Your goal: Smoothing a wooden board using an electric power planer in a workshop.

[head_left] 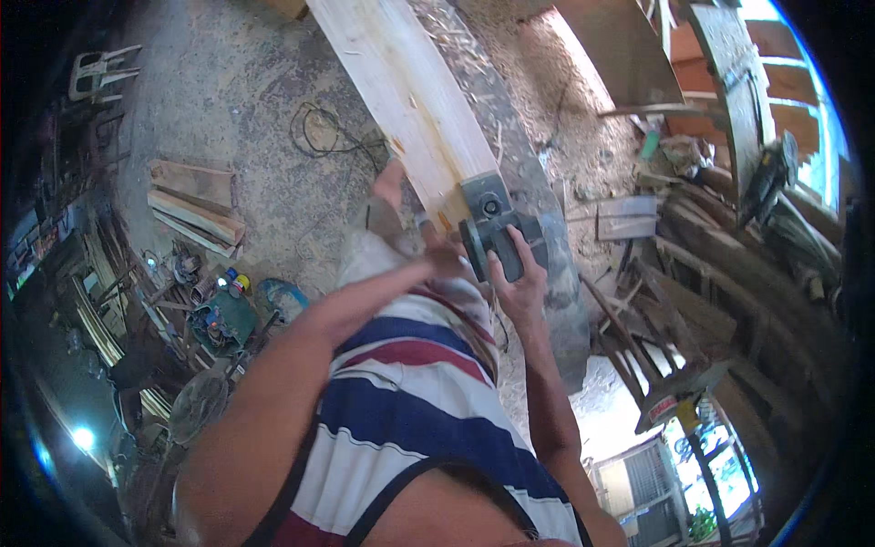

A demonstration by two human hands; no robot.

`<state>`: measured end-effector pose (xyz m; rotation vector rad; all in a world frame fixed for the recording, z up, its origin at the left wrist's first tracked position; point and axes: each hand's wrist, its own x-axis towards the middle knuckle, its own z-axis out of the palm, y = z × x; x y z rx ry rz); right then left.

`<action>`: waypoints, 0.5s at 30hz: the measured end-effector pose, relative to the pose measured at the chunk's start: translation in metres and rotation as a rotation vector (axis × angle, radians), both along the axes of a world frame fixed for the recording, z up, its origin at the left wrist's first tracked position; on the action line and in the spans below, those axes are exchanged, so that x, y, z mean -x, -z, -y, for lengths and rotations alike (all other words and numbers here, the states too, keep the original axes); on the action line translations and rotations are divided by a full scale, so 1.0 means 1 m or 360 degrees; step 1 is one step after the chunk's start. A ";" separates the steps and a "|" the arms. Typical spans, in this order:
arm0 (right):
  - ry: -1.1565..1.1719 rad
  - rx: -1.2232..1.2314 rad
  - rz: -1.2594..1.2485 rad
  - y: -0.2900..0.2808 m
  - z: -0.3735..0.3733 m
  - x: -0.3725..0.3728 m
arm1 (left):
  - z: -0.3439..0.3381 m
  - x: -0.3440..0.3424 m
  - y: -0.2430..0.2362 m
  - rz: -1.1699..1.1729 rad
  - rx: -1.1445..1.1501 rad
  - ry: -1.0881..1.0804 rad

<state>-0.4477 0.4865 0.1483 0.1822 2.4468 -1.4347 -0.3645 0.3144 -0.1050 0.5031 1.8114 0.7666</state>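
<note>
A dark electric planer (490,208) rests on the near end of a long pale wooden board (401,68). My right hand (521,278) is closed around the planer's rear handle, thumb and fingers over its top. Beside the planer's left side, close to the board's near end, is my left hand (445,258). Its fingers are blurred and partly hidden, so I cannot make out whether they touch the board or the tool. Yellow-brown streaks run along the board, and a few shavings lie on it.
The board lies over a dark bench surface (510,118) strewn with shavings. A looped cable (328,128) is on the floor at the left, beyond some stacked wood offcuts (196,205). Timber and a wooden stool (670,383) crowd the right. A plastic chair (102,75) stands far left.
</note>
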 end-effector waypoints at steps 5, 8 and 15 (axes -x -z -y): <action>-0.0079 0.0105 0.0036 0.002 0.048 0.081 | -0.068 -0.025 -0.037 0.0271 -0.0299 -0.0197; -0.0114 0.0097 0.0037 0.002 0.084 0.135 | -0.042 0.002 -0.078 0.0253 -0.0178 -0.0192; -0.0264 -0.0013 -0.0097 0.021 0.190 0.301 | 0.097 0.082 -0.164 0.0517 -0.0650 -0.0928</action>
